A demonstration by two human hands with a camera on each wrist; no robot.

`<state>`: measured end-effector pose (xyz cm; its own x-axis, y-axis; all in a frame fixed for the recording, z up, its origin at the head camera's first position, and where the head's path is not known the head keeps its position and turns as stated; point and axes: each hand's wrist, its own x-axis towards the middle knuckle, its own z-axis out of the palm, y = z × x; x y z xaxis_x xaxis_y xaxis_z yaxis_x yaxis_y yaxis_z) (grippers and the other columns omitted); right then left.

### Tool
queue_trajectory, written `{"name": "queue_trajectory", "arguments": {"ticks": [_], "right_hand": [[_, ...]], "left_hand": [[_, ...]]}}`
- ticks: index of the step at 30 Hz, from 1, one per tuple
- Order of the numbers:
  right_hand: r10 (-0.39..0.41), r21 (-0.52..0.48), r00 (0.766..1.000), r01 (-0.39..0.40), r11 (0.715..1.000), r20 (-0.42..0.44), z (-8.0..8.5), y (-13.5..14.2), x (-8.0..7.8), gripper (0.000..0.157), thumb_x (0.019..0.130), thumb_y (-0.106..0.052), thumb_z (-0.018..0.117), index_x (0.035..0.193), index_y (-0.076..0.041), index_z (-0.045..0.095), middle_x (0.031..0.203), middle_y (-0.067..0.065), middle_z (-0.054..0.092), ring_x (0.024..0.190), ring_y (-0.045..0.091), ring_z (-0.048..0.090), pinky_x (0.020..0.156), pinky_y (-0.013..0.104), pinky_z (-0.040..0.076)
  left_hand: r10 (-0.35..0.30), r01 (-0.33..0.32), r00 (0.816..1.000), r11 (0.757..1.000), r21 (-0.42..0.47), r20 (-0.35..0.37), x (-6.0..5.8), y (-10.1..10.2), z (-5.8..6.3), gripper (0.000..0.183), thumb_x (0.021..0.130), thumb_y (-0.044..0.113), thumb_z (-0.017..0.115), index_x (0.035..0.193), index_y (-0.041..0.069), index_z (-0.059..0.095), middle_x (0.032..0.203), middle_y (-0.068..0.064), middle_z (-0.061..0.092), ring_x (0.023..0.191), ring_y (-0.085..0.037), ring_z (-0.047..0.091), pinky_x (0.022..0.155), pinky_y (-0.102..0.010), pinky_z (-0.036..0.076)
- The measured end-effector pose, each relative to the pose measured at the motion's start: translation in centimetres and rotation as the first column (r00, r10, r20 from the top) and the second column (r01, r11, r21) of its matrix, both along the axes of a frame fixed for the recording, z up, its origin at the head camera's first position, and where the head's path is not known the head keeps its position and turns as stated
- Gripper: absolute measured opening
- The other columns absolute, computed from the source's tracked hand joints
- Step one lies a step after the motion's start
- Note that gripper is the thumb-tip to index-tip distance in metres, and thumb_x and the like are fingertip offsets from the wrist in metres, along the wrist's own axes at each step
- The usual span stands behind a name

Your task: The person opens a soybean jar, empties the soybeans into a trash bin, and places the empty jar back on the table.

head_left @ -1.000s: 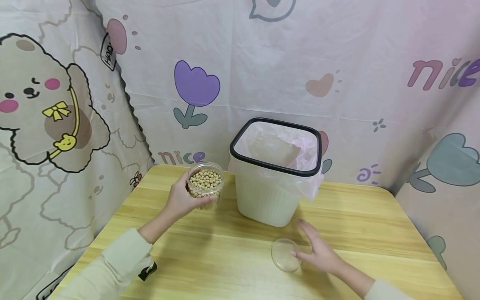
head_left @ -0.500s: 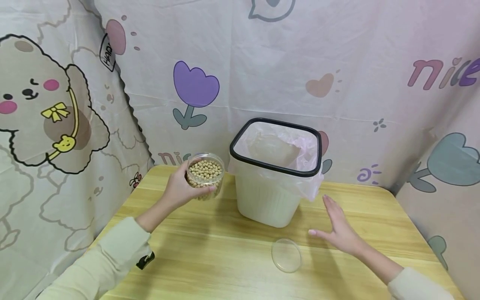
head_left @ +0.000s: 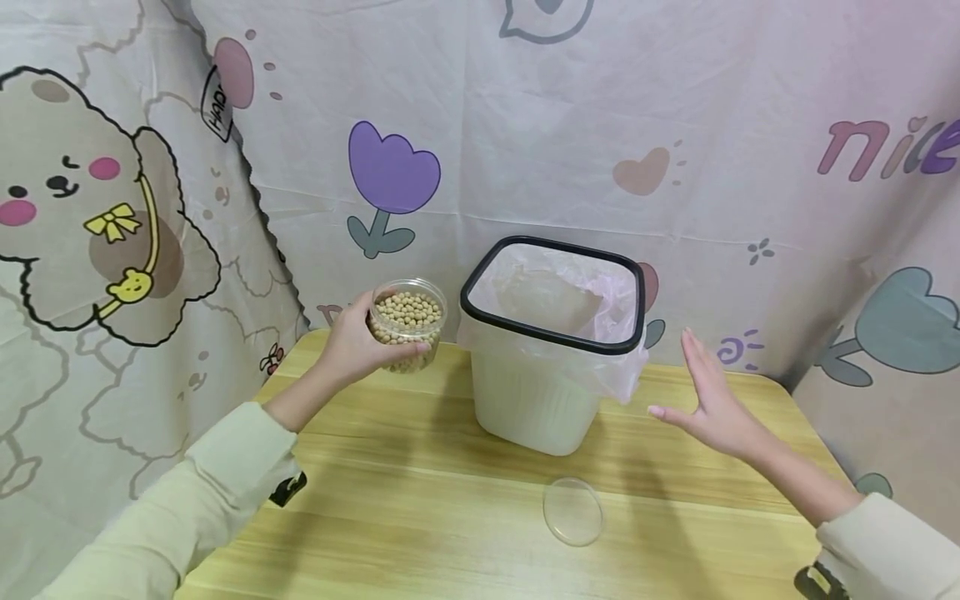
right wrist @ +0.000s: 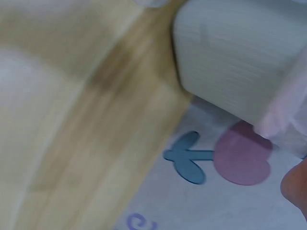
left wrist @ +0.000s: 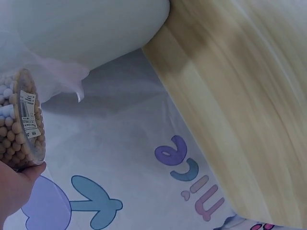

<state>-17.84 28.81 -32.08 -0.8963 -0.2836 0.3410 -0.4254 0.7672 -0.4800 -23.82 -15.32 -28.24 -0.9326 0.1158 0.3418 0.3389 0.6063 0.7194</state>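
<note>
My left hand [head_left: 352, 340] grips a clear round plastic jar [head_left: 408, 323] of pale yellow soybeans, lidless and roughly upright, held left of the bin. In the left wrist view a label [left wrist: 29, 114] shows on the jar's base. The white trash bin [head_left: 532, 400] has a black rim and a thin pinkish liner bag [head_left: 622, 371] folded over it. To the bin's right my right hand [head_left: 720, 408] is raised with thumb and fingers spread, holding nothing. On the table in front of the bin lies a clear round lid [head_left: 573, 512], apart from both hands.
The wooden table [head_left: 450, 533] carries the bin near its back edge. A printed cloth [head_left: 555, 150] hangs close behind and along both sides. A dark band [head_left: 288, 487] shows under the left sleeve.
My left hand has raised the jar of soybeans a little. My right hand has left the lid on the table and moved right and up, beside the bin.
</note>
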Motion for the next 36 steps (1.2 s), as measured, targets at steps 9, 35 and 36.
{"name": "queue_trajectory", "arguments": {"ticks": [9,35,36], "right_hand": [[0.006,0.071,0.999,-0.003,0.997,-0.046,4.0,-0.7,-1.5,0.106,0.079,-0.04,0.067,0.146,0.004,-0.001,0.153,0.028,-0.002,0.141,0.044,-0.005,0.113,0.06,-0.003],[-0.073,0.305,0.968,-0.005,0.952,0.242,8.0,-5.9,-4.9,0.099,0.089,-0.054,0.046,0.142,0.012,-0.007,0.151,0.028,-0.012,0.141,0.041,-0.01,0.115,0.056,0.0],[-0.076,0.312,0.967,-0.004,0.95,0.243,8.1,-5.9,-4.9,0.1,0.089,-0.054,0.046,0.142,0.012,-0.007,0.151,0.029,-0.012,0.141,0.042,-0.009,0.115,0.056,0.0]], "left_hand": [[0.001,0.0,1.0,0.998,-0.063,0.016,-0.7,0.2,1.6,0.091,0.061,0.036,0.084,0.135,0.006,0.04,0.129,-0.019,0.052,0.119,-0.033,0.049,0.1,-0.05,0.042],[-0.027,0.023,0.999,0.977,-0.211,-0.018,-3.6,2.3,5.9,0.09,0.06,0.042,0.083,0.131,0.003,0.043,0.123,-0.016,0.055,0.11,-0.029,0.052,0.093,-0.045,0.048],[-0.028,0.022,0.999,0.976,-0.218,-0.021,-3.7,2.4,6.1,0.089,0.059,0.042,0.083,0.129,0.003,0.044,0.121,-0.016,0.056,0.109,-0.029,0.053,0.092,-0.045,0.048]]}}
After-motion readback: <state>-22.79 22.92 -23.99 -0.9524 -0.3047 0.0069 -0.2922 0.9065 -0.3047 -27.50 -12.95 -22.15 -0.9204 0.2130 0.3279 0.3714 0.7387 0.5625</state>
